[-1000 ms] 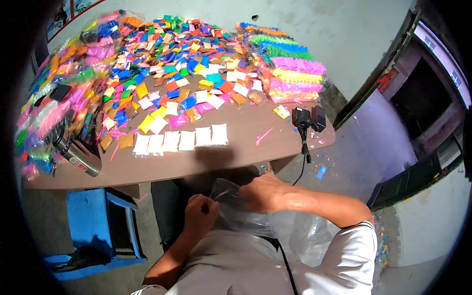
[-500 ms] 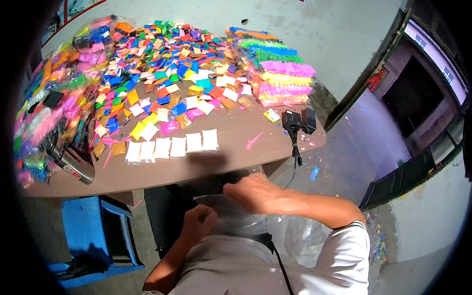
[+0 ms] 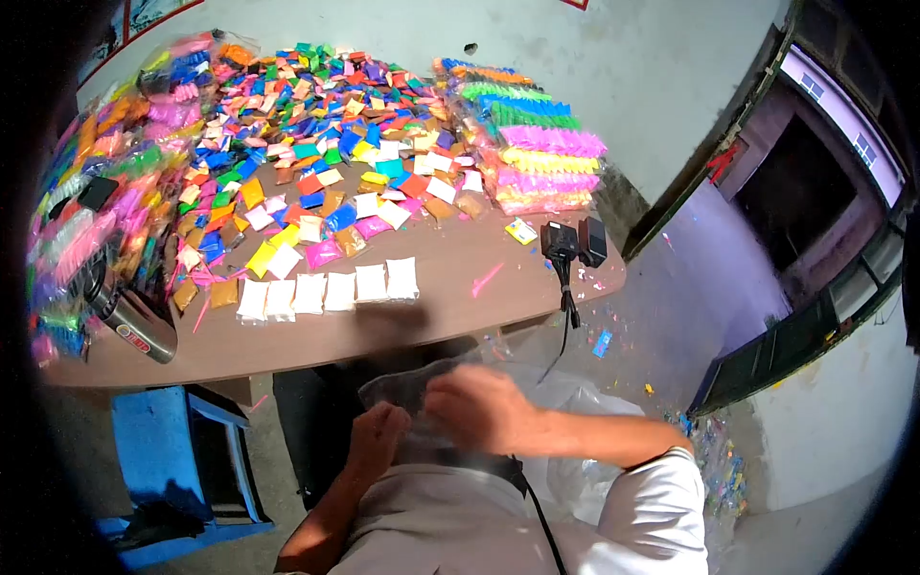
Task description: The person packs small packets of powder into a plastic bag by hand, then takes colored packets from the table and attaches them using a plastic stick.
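The left hand (image 3: 378,439) had its grip closed on the clear bag (image 3: 395,387), held over the lap below the tabletop (image 3: 450,311). Likely light, limp and slippery, it suited a rim pinch; the blurred right hand's (image 3: 482,410) grip was unclear.

The right grip (image 3: 479,410) is blurred and hides part of the clear bag (image 3: 391,387).
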`<action>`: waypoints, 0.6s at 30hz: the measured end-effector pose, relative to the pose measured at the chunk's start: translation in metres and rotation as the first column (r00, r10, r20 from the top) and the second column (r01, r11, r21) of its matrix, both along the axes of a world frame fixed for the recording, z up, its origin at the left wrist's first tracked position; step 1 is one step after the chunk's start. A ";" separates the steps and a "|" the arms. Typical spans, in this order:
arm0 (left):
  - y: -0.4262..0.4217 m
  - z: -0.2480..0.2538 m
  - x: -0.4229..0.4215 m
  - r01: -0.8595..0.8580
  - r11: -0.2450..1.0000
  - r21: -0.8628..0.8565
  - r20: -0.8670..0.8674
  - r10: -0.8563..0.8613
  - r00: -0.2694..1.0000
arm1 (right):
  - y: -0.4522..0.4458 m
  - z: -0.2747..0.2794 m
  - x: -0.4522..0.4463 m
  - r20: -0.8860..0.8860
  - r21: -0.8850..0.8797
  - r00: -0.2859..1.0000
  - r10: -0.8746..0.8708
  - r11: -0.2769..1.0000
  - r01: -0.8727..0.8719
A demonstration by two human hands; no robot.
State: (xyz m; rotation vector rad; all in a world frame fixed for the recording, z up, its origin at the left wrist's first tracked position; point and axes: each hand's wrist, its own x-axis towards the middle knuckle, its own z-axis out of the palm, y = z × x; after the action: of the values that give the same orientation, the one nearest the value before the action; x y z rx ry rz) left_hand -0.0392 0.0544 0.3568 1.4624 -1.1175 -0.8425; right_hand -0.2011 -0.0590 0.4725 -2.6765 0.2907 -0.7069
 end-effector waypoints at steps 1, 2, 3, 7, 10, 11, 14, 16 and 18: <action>0.000 -0.003 0.000 -0.006 1.000 -0.006 0.000 0.006 1.000 | 0.010 -0.010 -0.005 0.010 0.093 1.000 0.012 0.996 -0.013; 0.001 -0.009 0.000 0.007 1.000 0.015 -0.044 -0.007 0.999 | 0.014 -0.028 -0.008 -0.048 0.146 0.999 0.000 0.989 0.007; 0.001 -0.013 -0.001 0.019 0.999 0.035 -0.088 -0.016 0.996 | 0.016 -0.043 -0.010 -0.107 0.197 0.994 -0.008 0.980 0.030; 0.001 -0.017 0.003 0.012 0.999 -0.030 0.038 -0.011 0.999 | 0.030 -0.055 -0.014 -0.580 0.350 0.815 0.001 0.903 0.248; 0.001 -0.016 0.001 0.028 0.998 -0.053 0.080 -0.024 0.996 | 0.020 -0.098 -0.024 -0.598 0.579 0.773 0.214 0.782 0.231; 0.000 -0.015 -0.001 0.040 0.999 -0.038 0.077 -0.037 0.996 | 0.014 -0.118 -0.025 -0.582 0.655 0.773 0.253 0.709 0.262; -0.008 -0.022 -0.009 0.092 0.992 -0.081 0.285 -0.066 0.956 | 0.013 -0.119 -0.017 -0.673 0.564 0.709 0.213 0.768 0.304; -0.012 -0.026 -0.013 0.142 0.982 -0.126 0.485 -0.064 0.872 | 0.020 -0.112 -0.007 -0.758 0.381 0.642 0.114 0.876 0.294; -0.012 -0.027 -0.016 0.271 0.920 -0.283 0.657 -0.020 0.754 | 0.031 -0.110 0.000 -0.808 0.212 0.587 -0.045 0.908 0.361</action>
State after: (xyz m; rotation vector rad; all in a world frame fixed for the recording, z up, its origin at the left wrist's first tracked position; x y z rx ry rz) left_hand -0.0550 0.0428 0.3298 1.3810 -1.8232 -0.1780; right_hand -0.2010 -0.0278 0.3627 -2.4243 0.8786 0.5318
